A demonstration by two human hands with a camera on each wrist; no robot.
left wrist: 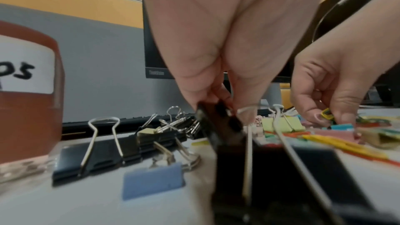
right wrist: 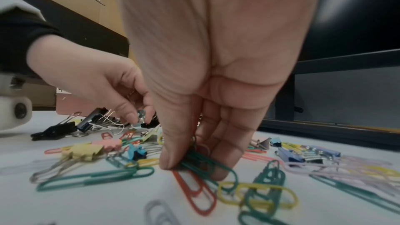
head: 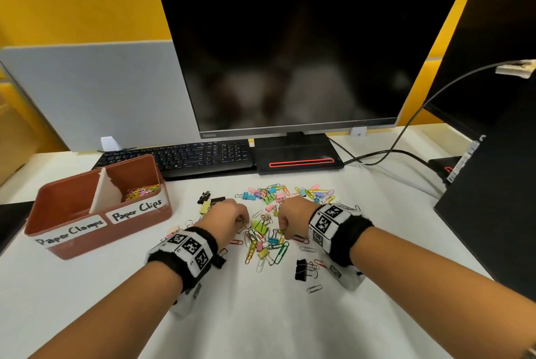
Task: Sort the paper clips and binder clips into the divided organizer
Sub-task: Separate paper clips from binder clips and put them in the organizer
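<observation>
A red-brown divided organizer stands at the left, labelled "Paper Clamps" and "Paper Clips". Its right compartment holds several coloured paper clips; the left one shows nothing inside. A mixed pile of paper clips and binder clips lies on the white desk. My left hand reaches into the pile's left side and pinches a black binder clip. My right hand is down on the pile's middle, thumb and fingers pinching green paper clips.
A black keyboard and a monitor base lie behind the pile. A second dark screen and cables are at the right. Loose black binder clips sit near my right wrist, and others lie by the organizer.
</observation>
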